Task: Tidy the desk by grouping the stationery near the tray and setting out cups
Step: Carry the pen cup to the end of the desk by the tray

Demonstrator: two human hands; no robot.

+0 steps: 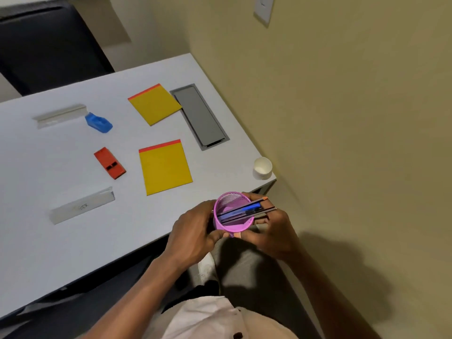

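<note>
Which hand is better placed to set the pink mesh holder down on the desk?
Left, probably. The left hand grips the pink mesh holder on the side nearer the desk; the right hand holds the pens lying across its rim, farther off.

Cup [227,199]: outer wall was mostly hidden by the hands gripping it, left hand [193,231] at its 9 o'clock, right hand [274,231] at its 3 o'clock. Pens [244,211]: lower ends were out of sight inside the cup, the bundle was blurred, and the count couldn't be told. Writing on the near strip [82,206], 8 o'clock in frame, was too small to read. Black marks on the orange box [110,163] were unreadable. Blue item [99,122] at 10 o'clock: type unclear. Desk [73,241] was cut off at 9 o'clock, chair [49,50] at 11, wall plate [263,8] at 1, shirt [215,319] at 6.
</note>
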